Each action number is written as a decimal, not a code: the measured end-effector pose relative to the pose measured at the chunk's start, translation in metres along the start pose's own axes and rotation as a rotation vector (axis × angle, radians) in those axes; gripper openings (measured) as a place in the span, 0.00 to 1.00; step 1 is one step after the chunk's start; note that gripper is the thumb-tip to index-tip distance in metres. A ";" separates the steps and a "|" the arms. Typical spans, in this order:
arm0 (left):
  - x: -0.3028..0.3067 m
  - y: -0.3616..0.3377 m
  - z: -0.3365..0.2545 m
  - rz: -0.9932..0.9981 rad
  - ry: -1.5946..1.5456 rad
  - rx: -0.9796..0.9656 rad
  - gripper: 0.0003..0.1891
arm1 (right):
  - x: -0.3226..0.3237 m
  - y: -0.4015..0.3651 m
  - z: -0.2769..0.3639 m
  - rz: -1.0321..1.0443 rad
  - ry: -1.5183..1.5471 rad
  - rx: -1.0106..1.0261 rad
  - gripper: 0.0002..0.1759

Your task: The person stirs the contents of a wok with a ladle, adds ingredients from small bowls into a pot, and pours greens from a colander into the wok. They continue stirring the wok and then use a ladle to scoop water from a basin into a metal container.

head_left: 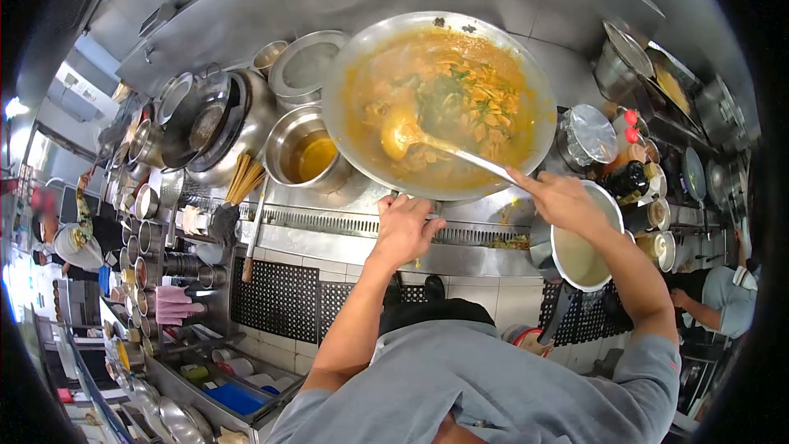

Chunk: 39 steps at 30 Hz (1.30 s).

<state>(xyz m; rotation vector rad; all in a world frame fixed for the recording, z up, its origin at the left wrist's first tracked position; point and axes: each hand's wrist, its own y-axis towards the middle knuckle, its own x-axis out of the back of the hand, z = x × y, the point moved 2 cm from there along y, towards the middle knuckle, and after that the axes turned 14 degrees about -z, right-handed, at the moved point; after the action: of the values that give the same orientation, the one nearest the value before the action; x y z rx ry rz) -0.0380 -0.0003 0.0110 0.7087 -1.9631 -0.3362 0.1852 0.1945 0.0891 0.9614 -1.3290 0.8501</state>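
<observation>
A wide metal wok [337,127] holds an orange-yellow, saucy stew [493,90] with green leaves, and steam rises from it. My right hand [563,201] is closed round the long handle of a ladle [472,158]. The ladle's sauce-coated bowl rests in the stew, left of the middle. Just below the wok's near rim, my left hand [405,228] is closed at the front of the stove. A bit of metal shows by its fingers, but I cannot make out what it grips.
Left of the wok stand a pot of yellow liquid [283,148] and a bundle of thin sticks [245,179]. At right are a white pot with pale liquid [604,205], a foil-covered pot [590,133] and several bottles. Other people [723,300] [78,242] work at both sides.
</observation>
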 end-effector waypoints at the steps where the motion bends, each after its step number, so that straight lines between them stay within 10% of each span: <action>1: 0.000 0.001 0.000 0.005 0.006 0.025 0.12 | 0.005 -0.007 0.007 -0.002 0.006 0.004 0.45; 11: -0.010 -0.005 0.003 -0.064 -0.060 -0.030 0.13 | 0.027 -0.109 0.006 -0.201 0.444 -0.254 0.39; 19: -0.010 -0.005 0.004 -0.031 -0.048 -0.043 0.12 | 0.053 -0.113 0.079 0.279 0.935 -0.824 0.34; 24: -0.008 -0.002 0.005 -0.011 -0.081 -0.051 0.11 | -0.017 -0.100 0.105 -0.496 0.509 -0.447 0.30; 27: -0.017 -0.004 0.023 0.039 -0.103 -0.018 0.10 | 0.062 -0.094 0.141 -0.428 0.861 -0.989 0.30; 30: -0.015 0.001 0.015 0.065 -0.137 0.047 0.10 | 0.091 -0.081 0.161 -0.567 0.950 -1.093 0.29; 32: -0.017 0.002 0.004 0.055 -0.115 0.062 0.10 | 0.000 -0.076 0.137 -0.735 0.445 -0.952 0.26; 36: -0.020 0.000 0.005 0.067 -0.146 0.092 0.08 | -0.181 -0.054 0.147 -0.667 0.502 -0.977 0.28; 39: -0.014 0.013 0.007 0.063 -0.145 0.093 0.07 | -0.071 -0.042 0.180 -0.348 0.743 -1.165 0.32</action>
<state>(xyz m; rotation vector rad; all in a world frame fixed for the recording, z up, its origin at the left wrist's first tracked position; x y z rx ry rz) -0.0439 0.0178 0.0042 0.6964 -2.1452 -0.2662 0.1492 0.0147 0.0148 -0.0851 -0.7337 0.0331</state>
